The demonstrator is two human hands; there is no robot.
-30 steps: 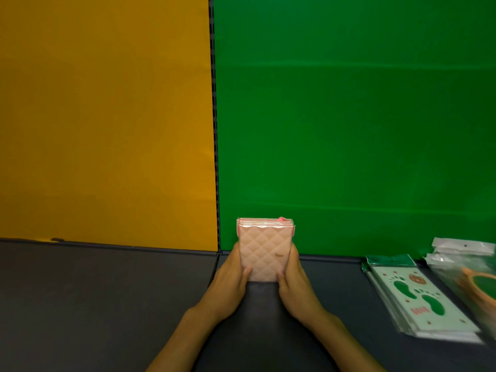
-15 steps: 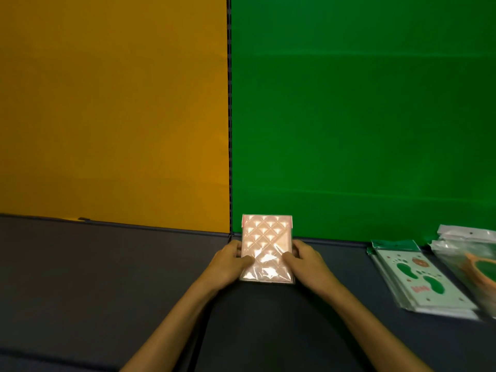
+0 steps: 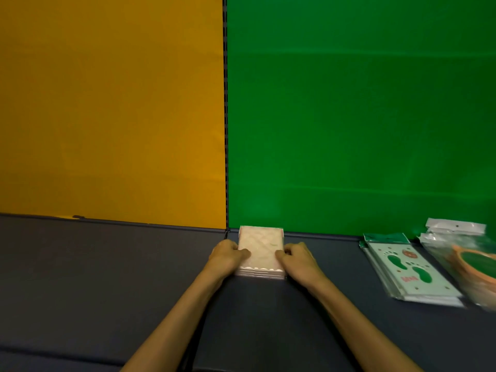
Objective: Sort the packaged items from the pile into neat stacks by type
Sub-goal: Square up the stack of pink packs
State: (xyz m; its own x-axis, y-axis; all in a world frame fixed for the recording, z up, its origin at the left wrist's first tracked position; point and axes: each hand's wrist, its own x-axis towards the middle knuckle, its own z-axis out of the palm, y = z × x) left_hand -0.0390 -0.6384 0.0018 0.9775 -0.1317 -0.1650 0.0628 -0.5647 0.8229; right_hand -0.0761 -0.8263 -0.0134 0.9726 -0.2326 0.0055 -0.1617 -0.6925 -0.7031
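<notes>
Now the pink quilted packets (image 3: 261, 249) lie flat on the dark table (image 3: 107, 264), as one stack, just in front of the seam where the yellow panel (image 3: 112, 108) meets the green panel (image 3: 359, 108). A second ago the same stack stood upright on its lower edge between both hands; half a second ago it was tilted back, and now it is down, with the layered front edges showing toward the person. The left hand (image 3: 227, 255) presses against the left side of the stack and the right hand (image 3: 295, 257) against the right side; the fingers of both are curled, with the tips on the top packet near its edges. I judge that the hands are squaring the stack, so this type looks nearly finished.

To the right, well apart, the packets with green footprints (image 3: 408, 272) lie as a second stack, a little fanned. Just beside them, at the frame edge, are the clear bags with an orange ring (image 3: 467, 261), partly cut off. No unsorted pile is in view, so I cannot tell how many items remain.
</notes>
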